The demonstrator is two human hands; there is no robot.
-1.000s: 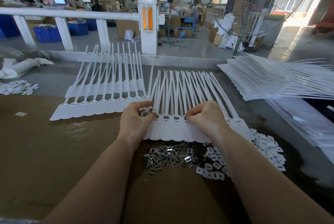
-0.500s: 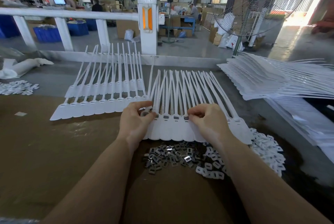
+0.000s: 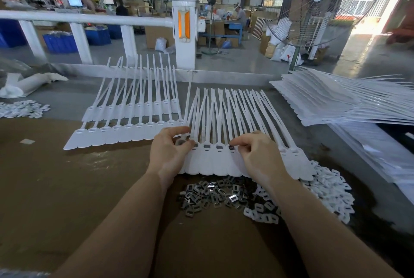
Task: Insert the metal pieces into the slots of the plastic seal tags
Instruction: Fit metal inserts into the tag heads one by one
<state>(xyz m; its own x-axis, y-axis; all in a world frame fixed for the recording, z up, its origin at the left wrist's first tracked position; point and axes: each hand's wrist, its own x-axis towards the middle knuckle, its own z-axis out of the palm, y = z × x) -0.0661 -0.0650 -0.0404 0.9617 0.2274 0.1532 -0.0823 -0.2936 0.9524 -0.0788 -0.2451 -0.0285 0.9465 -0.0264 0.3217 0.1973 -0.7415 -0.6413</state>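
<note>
Single view only, worn on the head, so nothing shared with a second camera. Looks forward and down from above the near edge of the table (image 3: 67, 188), both forearms running up from the bottom corners to the left hand (image 3: 170, 154) and right hand (image 3: 259, 154) at mid-frame. Sits close to the near edge; far edge lies about a third of the way down the frame, with a white railing (image 3: 89, 21) and workshop floor beyond. Wide-angle lens: bends straight lines near the borders. Faces squarely across the table, toward a standing fan (image 3: 313, 4) at upper right.
</note>
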